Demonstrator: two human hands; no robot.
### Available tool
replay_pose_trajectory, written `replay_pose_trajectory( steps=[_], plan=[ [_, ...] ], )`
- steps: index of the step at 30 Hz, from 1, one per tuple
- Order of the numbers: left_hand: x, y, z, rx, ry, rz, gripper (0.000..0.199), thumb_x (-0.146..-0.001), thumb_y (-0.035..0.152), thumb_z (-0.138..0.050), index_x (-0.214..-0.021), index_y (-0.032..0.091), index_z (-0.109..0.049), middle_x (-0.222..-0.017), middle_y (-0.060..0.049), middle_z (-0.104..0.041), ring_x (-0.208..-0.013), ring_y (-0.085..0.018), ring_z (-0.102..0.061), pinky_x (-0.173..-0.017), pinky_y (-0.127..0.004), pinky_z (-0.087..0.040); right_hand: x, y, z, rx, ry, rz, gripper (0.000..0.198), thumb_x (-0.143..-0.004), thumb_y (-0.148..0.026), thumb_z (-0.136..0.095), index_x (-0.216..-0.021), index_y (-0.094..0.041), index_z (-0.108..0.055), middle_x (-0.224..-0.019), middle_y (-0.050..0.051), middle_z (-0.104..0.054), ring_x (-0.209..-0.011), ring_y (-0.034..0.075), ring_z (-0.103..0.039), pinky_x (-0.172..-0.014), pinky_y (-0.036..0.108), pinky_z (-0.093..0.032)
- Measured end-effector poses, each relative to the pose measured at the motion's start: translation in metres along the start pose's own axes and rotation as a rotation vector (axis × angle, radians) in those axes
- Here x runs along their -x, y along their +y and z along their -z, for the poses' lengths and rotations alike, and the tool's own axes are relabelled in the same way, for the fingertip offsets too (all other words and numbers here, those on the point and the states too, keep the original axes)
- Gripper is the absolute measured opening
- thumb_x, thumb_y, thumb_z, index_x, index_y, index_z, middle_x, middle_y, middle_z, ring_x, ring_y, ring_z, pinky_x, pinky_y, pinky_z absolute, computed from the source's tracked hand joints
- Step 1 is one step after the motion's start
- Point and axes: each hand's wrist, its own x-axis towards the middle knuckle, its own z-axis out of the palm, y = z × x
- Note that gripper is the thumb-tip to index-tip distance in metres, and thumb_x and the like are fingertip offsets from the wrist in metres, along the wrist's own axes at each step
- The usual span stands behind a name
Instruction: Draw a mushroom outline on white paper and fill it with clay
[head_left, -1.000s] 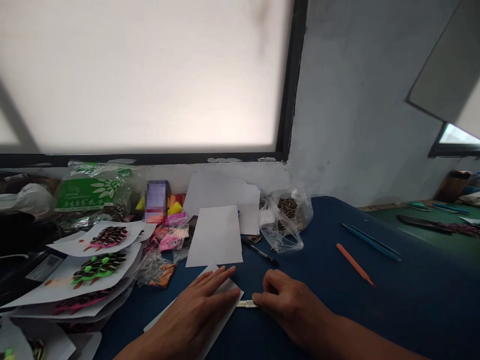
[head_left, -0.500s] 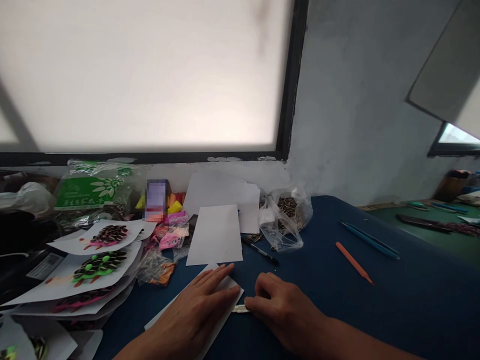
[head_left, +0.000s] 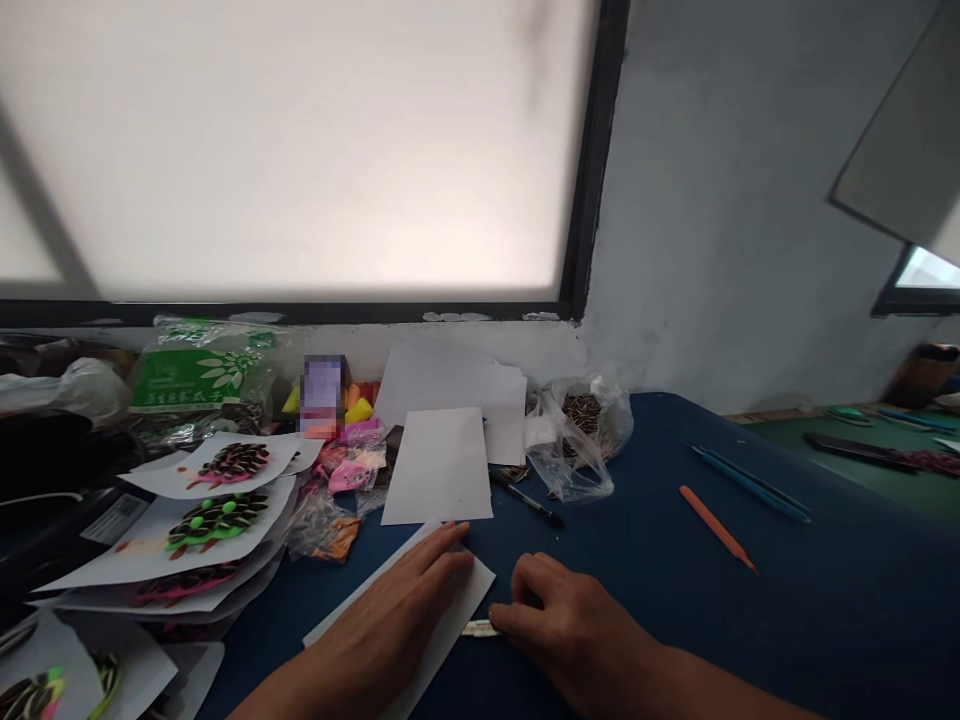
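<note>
My left hand (head_left: 397, 615) lies flat with its fingers stretched out on a white sheet of paper (head_left: 476, 580), which is set at a slant on the blue tabletop. My right hand (head_left: 570, 620) is curled closed to the right of the sheet. Its thumb and finger pinch the end of a small whitish strip (head_left: 478, 628), whose other end meets the sheet's edge. What the strip is made of I cannot make out. Beyond my hands, another white sheet (head_left: 439, 470) lies by a black pen (head_left: 529, 498).
On the left, papers with seed-covered clay figures (head_left: 217, 525) are stacked near a green seed bag (head_left: 199, 375). Colourful clay packets (head_left: 349, 470) sit beside them. Behind is a clear bag of seeds (head_left: 581, 425). An orange tool (head_left: 716, 528) and blue tweezers (head_left: 750, 483) lie at right.
The view has shifted slightly, so the things on the table appear a little further right. My left hand stays on the sheet and my right hand keeps its pinch on the strip.
</note>
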Motion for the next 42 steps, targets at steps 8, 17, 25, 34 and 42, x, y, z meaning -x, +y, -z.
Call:
replay_pose_trajectory(
  steps=[8, 17, 25, 34, 42],
  plan=[
    [0.002, -0.001, 0.000, 0.010, -0.031, 0.005, 0.049, -0.102, 0.014, -0.036, -0.150, 0.027, -0.032, -0.159, -0.009, -0.034, -0.144, -0.027, -0.034, -0.114, -0.047, -0.036, -0.003, -0.006, -0.001, -0.028, -0.035, -0.003, 0.015, -0.086, -0.004, -0.054, -0.083, -0.018, -0.059, -0.082, 0.001, -0.049, -0.066, 0.013, -0.043, -0.055, 0.022, -0.028],
    [-0.003, 0.012, 0.007, 0.023, -0.106, 0.061, 0.042, -0.106, 0.027, -0.035, -0.147, 0.021, -0.042, -0.159, -0.012, -0.033, -0.146, -0.029, -0.029, -0.116, -0.049, -0.032, -0.006, -0.011, 0.000, -0.043, -0.047, -0.007, 0.014, -0.084, -0.004, -0.057, -0.084, -0.017, -0.061, -0.083, 0.001, -0.051, -0.067, 0.013, -0.043, -0.055, 0.022, -0.028],
    [-0.004, 0.015, 0.009, -0.033, -0.099, -0.025, 0.044, -0.107, 0.027, -0.036, -0.151, 0.024, -0.037, -0.159, -0.010, -0.032, -0.146, -0.029, -0.029, -0.117, -0.051, -0.029, -0.007, -0.013, 0.002, -0.060, -0.070, 0.002, 0.013, -0.084, -0.006, -0.057, -0.085, -0.018, -0.063, -0.083, 0.001, -0.053, -0.067, 0.013, -0.044, -0.055, 0.022, -0.028],
    [-0.007, 0.020, 0.013, -0.050, -0.161, 0.031, 0.047, -0.105, 0.021, -0.037, -0.151, 0.024, -0.036, -0.160, -0.011, -0.030, -0.147, -0.028, -0.026, -0.117, -0.051, -0.030, -0.008, -0.014, 0.000, -0.029, -0.066, 0.027, 0.012, -0.086, -0.007, -0.057, -0.084, -0.018, -0.063, -0.081, 0.001, -0.052, -0.066, 0.013, -0.043, -0.054, 0.023, -0.027],
    [-0.007, 0.019, 0.012, -0.019, -0.150, 0.030, 0.048, -0.104, 0.020, -0.040, -0.152, 0.025, -0.035, -0.160, -0.011, -0.030, -0.147, -0.030, -0.025, -0.117, -0.053, -0.028, -0.009, -0.017, -0.001, -0.016, -0.011, 0.061, 0.011, -0.085, -0.009, -0.057, -0.085, -0.018, -0.063, -0.079, 0.000, -0.049, -0.065, 0.013, -0.041, -0.054, 0.024, -0.025]
  ],
)
